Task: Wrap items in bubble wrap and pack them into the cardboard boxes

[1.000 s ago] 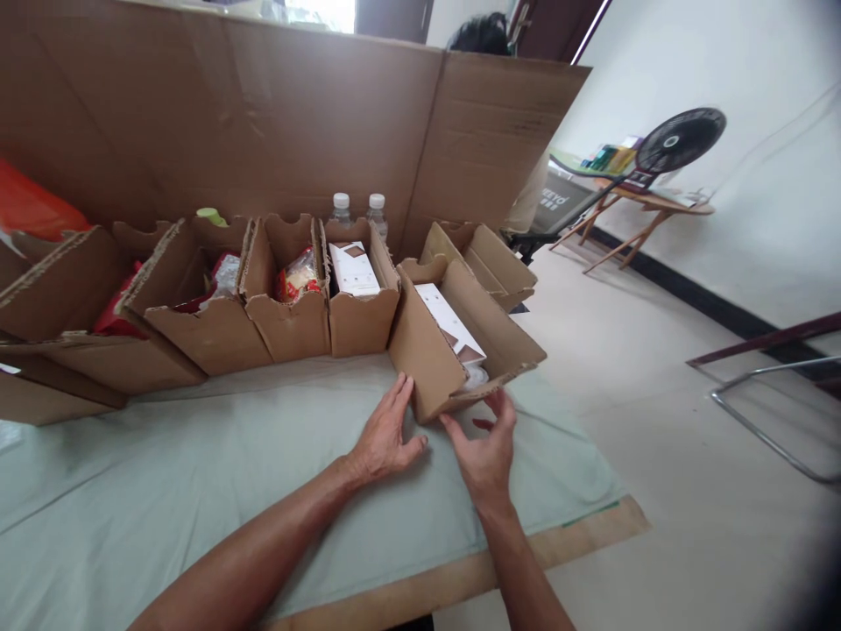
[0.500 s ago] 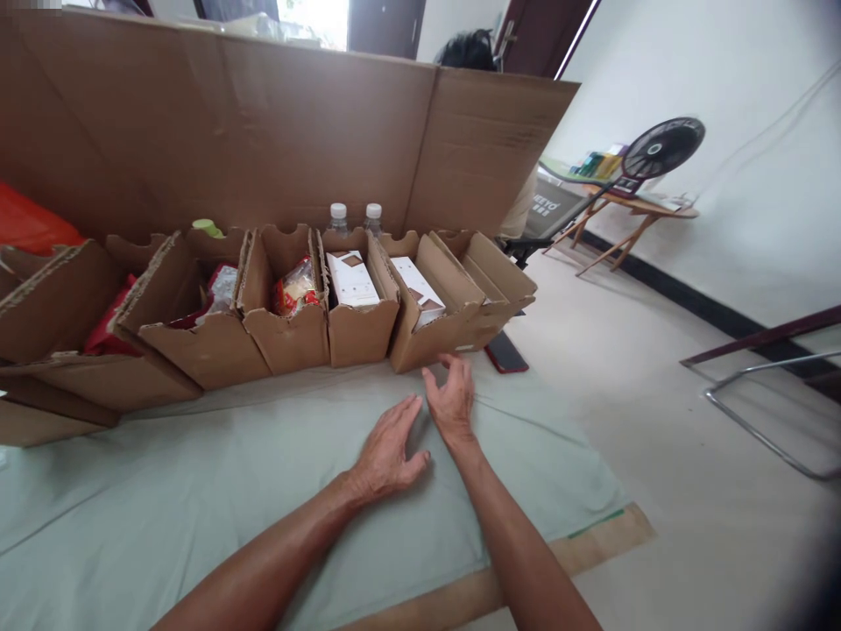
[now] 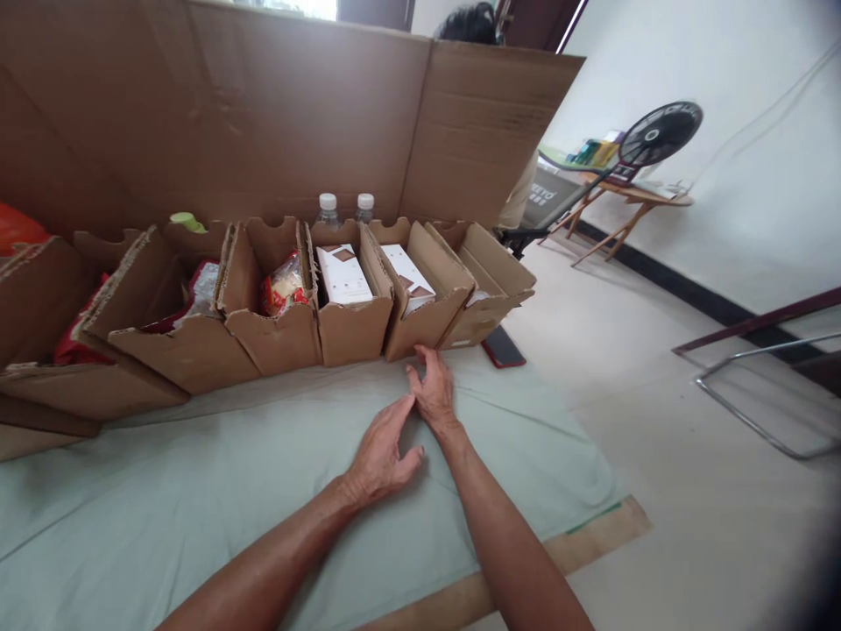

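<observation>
Boxes [image 3: 355,335] stand in a row on the cloth [image 3: 263,491] over there, a board [image 3: 302,123] behind them and two bottles [image 3: 328,210] between. The right hand [image 3: 434,386] is just before the second box from the right [image 3: 420,335], the left hand [image 3: 381,451] nearer the front edge; a phone [image 3: 505,347] lies by the row's right end, and off right a fan [image 3: 663,133] sits on a side table [image 3: 647,194].
</observation>
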Tool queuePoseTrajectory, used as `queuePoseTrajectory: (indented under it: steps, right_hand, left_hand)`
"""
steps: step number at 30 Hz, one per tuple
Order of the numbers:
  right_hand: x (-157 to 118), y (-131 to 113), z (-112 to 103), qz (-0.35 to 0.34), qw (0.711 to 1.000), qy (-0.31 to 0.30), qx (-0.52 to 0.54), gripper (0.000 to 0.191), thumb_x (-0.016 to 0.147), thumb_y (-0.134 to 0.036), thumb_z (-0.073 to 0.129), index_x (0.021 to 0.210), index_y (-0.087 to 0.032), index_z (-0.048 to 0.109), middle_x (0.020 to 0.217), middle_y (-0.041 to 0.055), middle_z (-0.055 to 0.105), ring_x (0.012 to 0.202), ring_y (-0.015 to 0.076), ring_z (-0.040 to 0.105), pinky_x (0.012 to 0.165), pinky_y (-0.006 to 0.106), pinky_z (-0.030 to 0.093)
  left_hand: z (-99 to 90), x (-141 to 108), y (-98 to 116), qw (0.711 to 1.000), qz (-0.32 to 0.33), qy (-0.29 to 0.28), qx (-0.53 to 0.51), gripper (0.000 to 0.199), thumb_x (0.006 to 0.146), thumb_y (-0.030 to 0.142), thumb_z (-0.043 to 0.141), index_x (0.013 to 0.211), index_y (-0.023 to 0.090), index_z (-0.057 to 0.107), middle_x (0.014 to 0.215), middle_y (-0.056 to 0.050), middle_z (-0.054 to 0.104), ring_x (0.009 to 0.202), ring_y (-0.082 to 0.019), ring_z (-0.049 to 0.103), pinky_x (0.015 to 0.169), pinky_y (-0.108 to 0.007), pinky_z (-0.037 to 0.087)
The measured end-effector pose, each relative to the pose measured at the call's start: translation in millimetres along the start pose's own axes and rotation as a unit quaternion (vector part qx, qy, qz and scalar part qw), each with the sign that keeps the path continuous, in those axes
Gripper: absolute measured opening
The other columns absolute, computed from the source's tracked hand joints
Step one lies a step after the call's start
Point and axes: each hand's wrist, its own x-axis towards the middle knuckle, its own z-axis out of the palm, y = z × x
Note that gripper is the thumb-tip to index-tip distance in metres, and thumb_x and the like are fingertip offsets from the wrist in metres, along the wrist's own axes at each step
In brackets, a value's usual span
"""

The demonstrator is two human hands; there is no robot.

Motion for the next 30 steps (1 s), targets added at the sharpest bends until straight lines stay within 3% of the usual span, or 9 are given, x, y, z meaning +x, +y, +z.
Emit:
queuePoseTrajectory:
  steps: [3,9,12,15,19,22,27,30]
  right_hand:
    - [-3.0,5.1,-1.7,0.005,1.000,0.006,0.021,0.038,0.084,-0.027,0.052,0.120,-0.019,0.062,0.112,0.0122,0.071,0.096,0.0270,0.067,0.092,0.046,0.050]
    - [-5.6,4.9,-6.5,0.001,0.997,0.024,0.075,0.023,0.082,-0.032,0.051,0.097,-0.020,0.065,0.093,0.0109,0.074,0.086,0.0267,0.069,0.085,0.045,0.055]
    - [-7.3,-10.9,-11.9,-0.009,0.993,0.039,0.110,0.025,0.088,-0.033,0.047,0.099,-0.020,0.065,0.093,0.0107,0.074,0.084,0.0239,0.070,0.080,0.040,0.058]
    - [-2.6,-44.3,-19.2,-0.029,0.988,0.047,0.145,0.032,0.093,-0.035,0.046,0.115,-0.018,0.062,0.094,0.0087,0.074,0.081,0.0199,0.070,0.078,0.035,0.058]
    - [25.0,-104.1,-27.5,-0.077,0.982,-0.009,0.170,0.052,0.094,-0.033,0.051,0.144,-0.019,0.050,0.090,0.0020,0.073,0.069,0.0152,0.066,0.075,0.030,0.056]
    - [50.4,-140.0,-31.7,-0.089,0.988,-0.091,0.091,0.060,0.089,-0.027,0.054,0.149,-0.021,0.049,0.081,-0.0017,0.073,0.069,0.0165,0.065,0.077,0.030,0.052]
    - [64.7,-166.9,-35.8,-0.066,0.989,-0.115,-0.059,0.061,0.092,-0.025,0.051,0.152,-0.023,0.046,0.087,0.0021,0.076,0.080,0.0223,0.068,0.081,0.032,0.048]
    - [63.6,-172.7,-35.5,-0.070,0.982,-0.136,-0.114,0.045,0.092,-0.026,0.052,0.136,-0.024,0.063,0.091,0.0058,0.077,0.086,0.0255,0.070,0.077,0.032,0.046]
  left_hand:
    - [0.1,-0.7,1.3,1.000,-0.012,0.001,0.005,0.078,0.080,0.026,0.061,0.154,0.015,0.041,0.155,-0.018,0.050,0.144,-0.035,0.046,0.121,-0.056,0.036]
    - [0.4,2.0,3.4,1.000,-0.017,-0.001,0.009,0.079,0.077,0.027,0.061,0.152,0.012,0.042,0.155,-0.020,0.050,0.143,-0.036,0.048,0.120,-0.055,0.039]
    - [0.0,2.6,5.2,1.000,-0.018,0.006,0.009,0.080,0.076,0.026,0.062,0.152,0.010,0.043,0.153,-0.021,0.051,0.142,-0.038,0.049,0.120,-0.057,0.038]
    - [-1.1,-6.2,8.4,1.000,0.002,0.005,-0.001,0.081,0.073,0.023,0.062,0.151,0.009,0.043,0.151,-0.022,0.053,0.140,-0.037,0.051,0.120,-0.056,0.038]
    - [-10.2,-41.6,18.0,1.000,-0.006,-0.030,0.003,0.078,0.074,0.020,0.062,0.150,0.011,0.046,0.155,-0.021,0.050,0.144,-0.037,0.047,0.121,-0.057,0.037]
    - [-25.3,-81.1,28.7,0.998,-0.019,-0.057,0.020,0.068,0.077,0.018,0.062,0.145,0.015,0.053,0.158,-0.019,0.047,0.145,-0.035,0.046,0.119,-0.056,0.039]
    - [-47.3,-137.2,36.0,0.998,-0.011,-0.034,0.047,0.055,0.082,0.015,0.059,0.137,0.021,0.059,0.155,-0.015,0.051,0.141,-0.032,0.050,0.116,-0.053,0.044]
    - [-51.3,-148.5,34.4,0.999,0.002,-0.003,0.052,0.050,0.084,0.015,0.058,0.133,0.021,0.062,0.150,-0.015,0.056,0.137,-0.031,0.054,0.113,-0.052,0.046]
